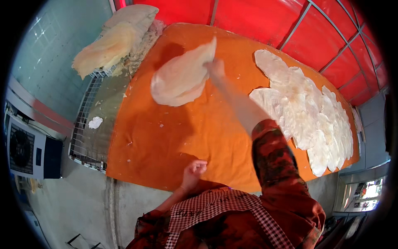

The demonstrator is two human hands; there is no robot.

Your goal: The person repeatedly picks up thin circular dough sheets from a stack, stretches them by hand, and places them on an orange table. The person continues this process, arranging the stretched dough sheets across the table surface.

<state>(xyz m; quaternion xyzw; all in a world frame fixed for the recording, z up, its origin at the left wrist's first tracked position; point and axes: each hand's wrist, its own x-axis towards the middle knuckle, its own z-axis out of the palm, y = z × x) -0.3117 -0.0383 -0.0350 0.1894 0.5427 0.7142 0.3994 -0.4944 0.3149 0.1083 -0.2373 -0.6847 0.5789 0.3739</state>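
Note:
My right hand (214, 69), blurred and with the arm stretched forward, grips one edge of a thin flatbread sheet (182, 76). The sheet hangs over the far left part of an orange cloth (217, 137) and casts a shadow on it. Near the cloth's front edge is my left hand (194, 171), its fingers partly curled with nothing seen in them. On the right side of the cloth lie several overlapping flatbread sheets (298, 102), pale with light brown patches.
At the back left, a flatbread pile (105, 46) and a folded pale cloth (133, 15) rest beside the orange cloth. A wire-mesh rack edge (81, 133) borders the left side, with a small white scrap (95, 122) near it. Red panels (248, 18) with metal bars rise behind.

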